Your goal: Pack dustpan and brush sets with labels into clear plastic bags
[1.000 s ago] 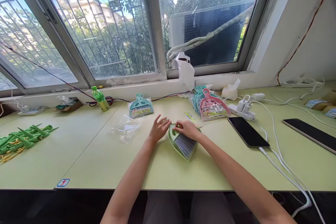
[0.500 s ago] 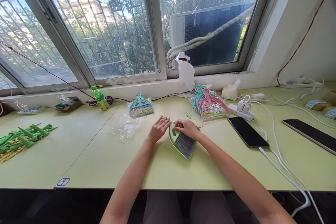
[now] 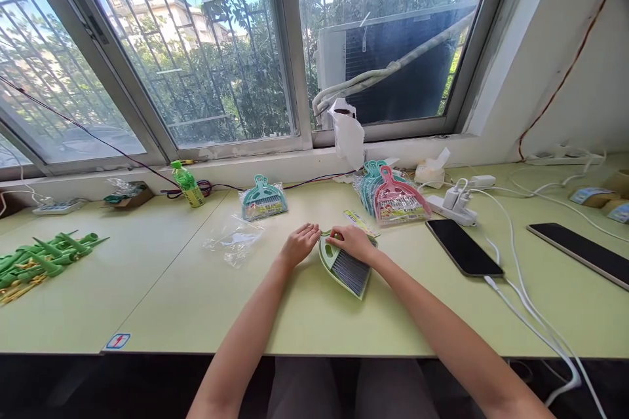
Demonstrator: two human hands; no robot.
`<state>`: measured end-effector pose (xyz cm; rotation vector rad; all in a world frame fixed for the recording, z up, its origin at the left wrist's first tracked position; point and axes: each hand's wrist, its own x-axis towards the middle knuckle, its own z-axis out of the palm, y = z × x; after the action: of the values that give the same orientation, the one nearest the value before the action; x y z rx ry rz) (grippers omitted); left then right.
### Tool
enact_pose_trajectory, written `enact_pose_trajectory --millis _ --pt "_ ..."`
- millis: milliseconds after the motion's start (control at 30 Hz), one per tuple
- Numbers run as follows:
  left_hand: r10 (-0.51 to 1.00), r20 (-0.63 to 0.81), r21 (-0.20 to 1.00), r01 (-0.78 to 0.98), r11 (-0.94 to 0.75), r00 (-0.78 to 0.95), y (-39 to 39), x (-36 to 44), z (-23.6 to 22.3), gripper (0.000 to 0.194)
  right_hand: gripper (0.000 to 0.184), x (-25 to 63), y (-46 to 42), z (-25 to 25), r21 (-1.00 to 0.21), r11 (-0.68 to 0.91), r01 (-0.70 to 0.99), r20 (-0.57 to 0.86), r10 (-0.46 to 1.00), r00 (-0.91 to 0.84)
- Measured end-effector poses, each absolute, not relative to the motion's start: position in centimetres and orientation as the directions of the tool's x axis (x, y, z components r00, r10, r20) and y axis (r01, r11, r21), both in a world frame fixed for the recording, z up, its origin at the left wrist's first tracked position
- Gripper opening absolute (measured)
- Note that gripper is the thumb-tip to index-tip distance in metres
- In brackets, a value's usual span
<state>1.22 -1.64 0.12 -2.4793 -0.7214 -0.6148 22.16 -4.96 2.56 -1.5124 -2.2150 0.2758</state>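
Observation:
In front of me on the table lies a light green dustpan [image 3: 328,267], its handle end turned away and to the left. Nested on it is a hand brush [image 3: 350,268] with grey bristles and a green grip. My right hand [image 3: 356,242] pinches the brush near its grip and covers part of it. At the tip of the dustpan's handle, my left hand [image 3: 301,245] has its fingers drawn together around that end, though they partly hide it. Just behind the right hand is a yellow label card [image 3: 358,220].
Packaged dustpan sets, a teal one [image 3: 264,200] and a pile with a pink one [image 3: 399,200], lie at the back. A clear plastic bag [image 3: 238,239] is left of my hands. Rightward are a phone [image 3: 464,247], a power strip [image 3: 453,211] and white cables; green parts [image 3: 49,252] lie far left.
The dustpan and brush have shifted slightly to the right and turned a little. The fingers of my left hand, stretched out before, are now drawn in at the handle.

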Motion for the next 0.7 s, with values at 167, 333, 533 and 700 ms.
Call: enact_pose_trajectory --millis 167,333,533,700 --pt "0.392 0.535 -0.285 0.597 -0.750 0.748 -1.7 1.2 0.1 0.025 0.031 22.0 -5.1 2.7 -0.385 0.390 0.837 0.257 0.916 -0.308" --pt "0.412 0.535 -0.260 0.607 -0.751 0.738 -1.8 1.1 0.2 0.027 0.029 21.9 -5.1 2.6 -0.376 0.382 0.844 0.255 0.918 -0.302" --pt "0.358 0.622 -0.243 0.607 -0.756 0.696 -2.2 1.3 0.6 0.028 0.027 22.3 -5.1 2.8 -0.401 0.404 0.822 0.305 0.905 -0.296" --pt "0.324 0.718 -0.235 0.653 -0.720 0.616 -3.3 1.7 1.4 0.026 0.027 23.1 -5.3 3.7 -0.397 0.409 0.822 0.475 0.857 -0.197"
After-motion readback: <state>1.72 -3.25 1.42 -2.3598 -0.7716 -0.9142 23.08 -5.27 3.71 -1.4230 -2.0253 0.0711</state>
